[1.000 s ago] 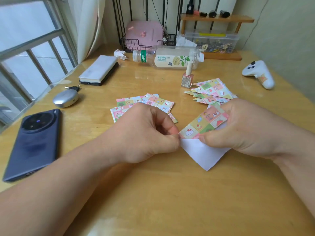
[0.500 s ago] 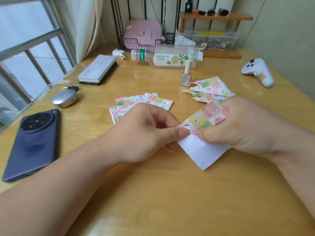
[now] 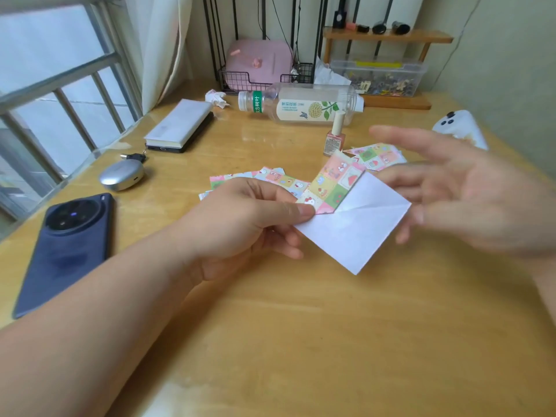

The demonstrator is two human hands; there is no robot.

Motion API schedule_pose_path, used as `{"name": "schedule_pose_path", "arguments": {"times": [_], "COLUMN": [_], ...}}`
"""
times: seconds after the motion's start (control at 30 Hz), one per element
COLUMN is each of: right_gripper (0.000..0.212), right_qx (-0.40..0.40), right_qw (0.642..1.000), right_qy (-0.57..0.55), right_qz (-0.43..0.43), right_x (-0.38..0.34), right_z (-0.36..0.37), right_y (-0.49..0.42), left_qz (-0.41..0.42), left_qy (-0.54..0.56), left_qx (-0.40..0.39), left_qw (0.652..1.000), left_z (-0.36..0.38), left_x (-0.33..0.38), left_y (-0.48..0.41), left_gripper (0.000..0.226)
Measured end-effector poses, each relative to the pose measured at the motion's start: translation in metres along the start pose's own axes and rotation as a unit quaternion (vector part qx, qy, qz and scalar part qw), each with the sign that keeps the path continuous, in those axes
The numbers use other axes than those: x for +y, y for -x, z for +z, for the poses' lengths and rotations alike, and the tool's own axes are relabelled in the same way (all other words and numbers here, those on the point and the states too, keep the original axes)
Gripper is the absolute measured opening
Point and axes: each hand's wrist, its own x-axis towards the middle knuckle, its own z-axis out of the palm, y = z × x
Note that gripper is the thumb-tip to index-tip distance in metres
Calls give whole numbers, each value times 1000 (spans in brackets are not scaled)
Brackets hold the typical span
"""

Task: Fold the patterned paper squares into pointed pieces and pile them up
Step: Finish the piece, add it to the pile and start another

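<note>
My left hand (image 3: 240, 218) pinches the left corner of a paper square (image 3: 355, 224), held just above the table; its white back faces up, with a patterned strip (image 3: 334, 185) folded over along the upper left edge. My right hand (image 3: 469, 191) hovers to the right of the paper, blurred, with fingers spread and holding nothing. Behind my left hand lie the unfolded patterned squares (image 3: 270, 177), partly hidden. The pile of folded pointed pieces (image 3: 376, 155) lies further back, partly hidden by my right hand.
A nail polish bottle (image 3: 335, 135) stands by the pile, with a plastic bottle (image 3: 301, 108) lying behind it. At the left lie a dark phone (image 3: 66, 251), a silver earbud case (image 3: 122, 176) and a white box on a power bank (image 3: 180, 124). A white controller (image 3: 460, 124) sits far right.
My right hand has let go of the paper and opened, moving off to the right. My left hand has lifted the paper, and more of its white back now shows.
</note>
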Motion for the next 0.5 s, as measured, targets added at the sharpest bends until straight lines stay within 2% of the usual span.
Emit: {"name": "schedule_pose_path", "arguments": {"times": [0.07,0.13,0.2,0.5], "right_gripper": [88,82,68,52], "right_qx": [-20,3,26,107], "right_qw": [998,996,993,963], "right_qy": [66,94,115,244], "right_qz": [-8,1,1,-33], "right_x": [0,0,-3,-8], "right_z": [6,11,16,30], "right_y": [3,4,4,-1], "left_qz": [-10,-11,-10,-5], "left_qy": [21,36,43,93], "left_qx": [-3,0,3,-10], "left_qw": [1000,999,999,996], "left_z": [0,0,-1,0], "left_x": [0,0,0,-1], "left_y": [-1,-1,-1,-3], "left_gripper": [39,52,55,35]}}
